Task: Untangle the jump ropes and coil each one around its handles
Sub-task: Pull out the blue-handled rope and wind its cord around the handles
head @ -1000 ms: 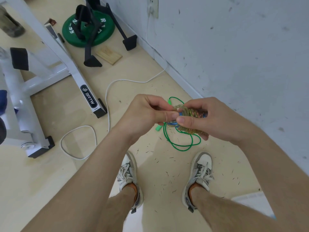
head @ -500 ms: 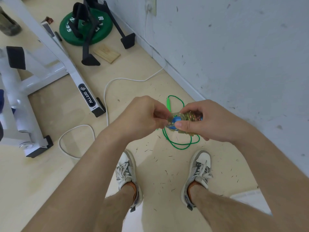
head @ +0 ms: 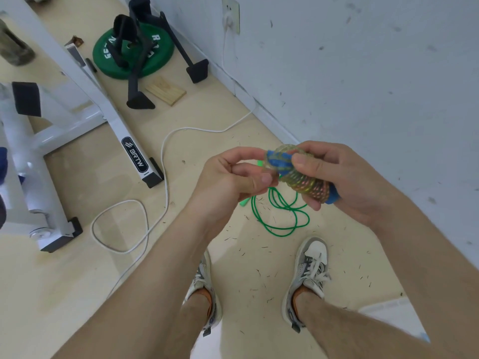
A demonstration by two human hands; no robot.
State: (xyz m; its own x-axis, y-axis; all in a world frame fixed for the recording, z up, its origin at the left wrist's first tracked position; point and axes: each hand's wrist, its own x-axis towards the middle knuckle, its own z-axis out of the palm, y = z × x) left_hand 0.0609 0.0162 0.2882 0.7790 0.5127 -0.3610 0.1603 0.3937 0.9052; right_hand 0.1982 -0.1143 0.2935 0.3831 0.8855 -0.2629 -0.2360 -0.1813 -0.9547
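My right hand (head: 334, 174) grips a jump rope bundle (head: 302, 178): blue handles wrapped tightly in a clear, iridescent rope. My left hand (head: 233, 177) pinches the loose end of that clear rope at the top of the bundle, close to the blue handle tip (head: 278, 159). A green jump rope (head: 281, 212) lies in loose loops on the floor below my hands, its green handle (head: 245, 202) partly hidden behind my left hand.
My two shoes (head: 309, 270) stand on the beige floor just before the green rope. A white cable (head: 160, 177) snakes from the wall socket across the floor. A white bench frame (head: 108, 120), a green weight plate (head: 155, 53) and a wood block (head: 166, 90) lie farther left; the wall rises on the right.
Both hands rose slightly with the bundle and turned it; more of the blue handle tip now shows, and my left fingers have shifted along the rope's end.
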